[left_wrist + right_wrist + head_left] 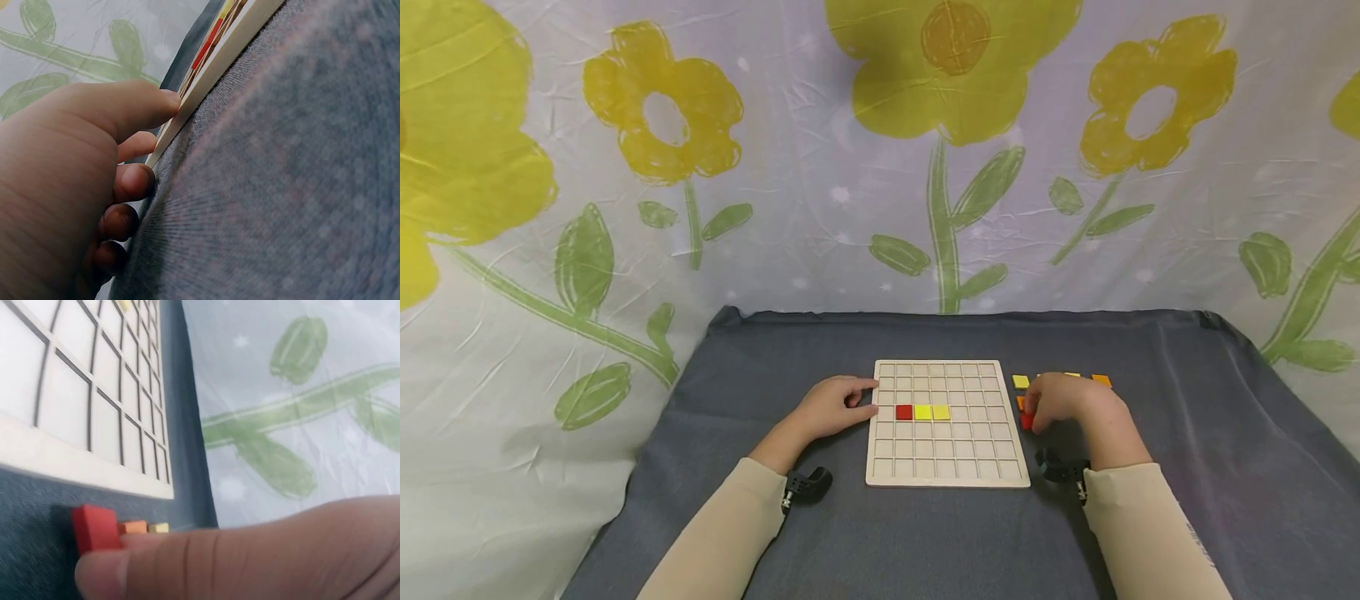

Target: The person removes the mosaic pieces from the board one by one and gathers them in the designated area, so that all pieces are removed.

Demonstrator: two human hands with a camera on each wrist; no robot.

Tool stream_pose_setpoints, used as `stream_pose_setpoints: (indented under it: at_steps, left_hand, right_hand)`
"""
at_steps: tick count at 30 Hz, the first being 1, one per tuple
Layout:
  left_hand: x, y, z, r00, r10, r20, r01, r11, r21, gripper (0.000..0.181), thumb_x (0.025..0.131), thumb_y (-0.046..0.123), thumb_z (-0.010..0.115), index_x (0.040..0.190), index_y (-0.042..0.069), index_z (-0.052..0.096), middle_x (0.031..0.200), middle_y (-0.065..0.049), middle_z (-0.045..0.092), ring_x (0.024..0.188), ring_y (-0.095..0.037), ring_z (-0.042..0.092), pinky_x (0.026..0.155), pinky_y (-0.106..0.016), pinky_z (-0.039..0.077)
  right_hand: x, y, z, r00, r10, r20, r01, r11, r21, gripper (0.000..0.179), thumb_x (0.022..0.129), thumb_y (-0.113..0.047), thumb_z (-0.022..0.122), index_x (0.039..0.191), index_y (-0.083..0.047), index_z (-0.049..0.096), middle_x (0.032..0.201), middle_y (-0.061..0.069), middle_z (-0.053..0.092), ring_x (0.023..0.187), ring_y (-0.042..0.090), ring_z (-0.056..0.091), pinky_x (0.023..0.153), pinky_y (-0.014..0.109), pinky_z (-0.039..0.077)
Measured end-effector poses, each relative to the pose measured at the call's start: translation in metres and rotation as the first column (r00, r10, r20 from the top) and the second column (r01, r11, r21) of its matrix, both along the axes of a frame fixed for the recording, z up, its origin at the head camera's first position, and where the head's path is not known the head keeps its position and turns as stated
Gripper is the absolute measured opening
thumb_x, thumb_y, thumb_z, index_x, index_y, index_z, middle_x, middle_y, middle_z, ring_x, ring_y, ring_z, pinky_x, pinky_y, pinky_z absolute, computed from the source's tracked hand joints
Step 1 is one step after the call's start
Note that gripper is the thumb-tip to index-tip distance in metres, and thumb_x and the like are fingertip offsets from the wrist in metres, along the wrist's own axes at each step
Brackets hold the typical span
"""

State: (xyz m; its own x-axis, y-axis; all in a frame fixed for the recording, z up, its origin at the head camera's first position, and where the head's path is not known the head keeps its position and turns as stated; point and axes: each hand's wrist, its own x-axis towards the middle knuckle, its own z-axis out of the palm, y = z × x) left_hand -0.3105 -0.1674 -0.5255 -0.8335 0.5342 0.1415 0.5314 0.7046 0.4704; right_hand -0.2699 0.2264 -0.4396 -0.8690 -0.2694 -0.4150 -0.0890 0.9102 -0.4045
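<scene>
A pale wooden grid board (947,482) lies on the dark cloth. In one of its rows a red tile (904,412) and two yellow tiles (932,412) sit side by side. At the board's left edge my left hand (831,407) touches the rim with thumb and index fingertip spread apart; the other fingers curl loosely below. Right of the board, my right hand (1078,402) pinches another red tile (95,528) between thumb and finger, close over the cloth. Just beyond it are an orange tile (133,527) and a yellow tile (158,528).
More loose tiles lie behind my right hand, among them an orange tile (1101,380) and a yellow tile (1072,375), partly covered by the hand. A flowered curtain (805,233) hangs along the far edge of the dark cloth (880,542).
</scene>
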Motion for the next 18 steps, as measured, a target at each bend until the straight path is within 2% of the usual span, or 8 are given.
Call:
stream_pose_setpoints:
  at_steps: [5, 9, 14, 18]
  left_hand:
    - [0.0, 0.0, 0.001, 1.0, -0.026, -0.008, 0.027, 0.999, 0.027, 0.049, 0.096, 0.037, 0.073, 0.139, 0.015, 0.066, 0.066, 0.007, 0.044, 0.058, -0.007, 0.036, 0.061, -0.028, 0.033]
    - [0.001, -0.001, 0.001, 0.999, -0.046, -0.012, 0.046, 0.998, 0.045, 0.048, 0.097, 0.036, 0.073, 0.139, 0.013, 0.067, 0.067, 0.007, 0.045, 0.058, -0.007, 0.036, 0.061, -0.028, 0.033]
    - [0.0, 0.0, 0.001, 1.0, -0.022, -0.001, 0.022, 1.0, 0.015, 0.049, 0.097, 0.038, 0.072, 0.14, 0.016, 0.066, 0.067, 0.007, 0.045, 0.058, -0.007, 0.036, 0.062, -0.028, 0.033]
    - [0.0, 0.0, 0.001, 1.0, -0.006, 0.007, 0.006, 1.0, -0.002, 0.049, 0.097, 0.039, 0.073, 0.14, 0.017, 0.066, 0.067, 0.007, 0.045, 0.059, -0.007, 0.037, 0.063, -0.028, 0.033]
  right_hand:
    - [-0.003, -0.006, -0.005, 0.999, -0.008, 0.042, 0.003, 0.994, 0.107, 0.019, 0.079, -0.001, 0.077, 0.095, -0.009, 0.071, 0.094, 0.006, 0.061, 0.085, 0.025, 0.054, 0.074, 0.041, 0.048]
    - [-0.003, -0.009, -0.005, 0.999, -0.004, 0.048, -0.003, 0.989, 0.147, 0.018, 0.08, 0.0, 0.078, 0.095, -0.008, 0.07, 0.093, 0.007, 0.06, 0.084, 0.026, 0.054, 0.073, 0.04, 0.048]
    - [-0.001, -0.009, 0.001, 0.999, -0.016, 0.032, 0.012, 0.99, 0.137, 0.02, 0.079, -0.002, 0.079, 0.096, -0.008, 0.07, 0.095, 0.007, 0.059, 0.086, 0.027, 0.054, 0.073, 0.04, 0.048]
    - [0.002, -0.006, 0.008, 1.0, -0.023, -0.015, 0.024, 0.997, 0.07, 0.026, 0.075, -0.003, 0.079, 0.099, -0.006, 0.07, 0.099, 0.008, 0.062, 0.086, 0.027, 0.055, 0.072, 0.042, 0.049]
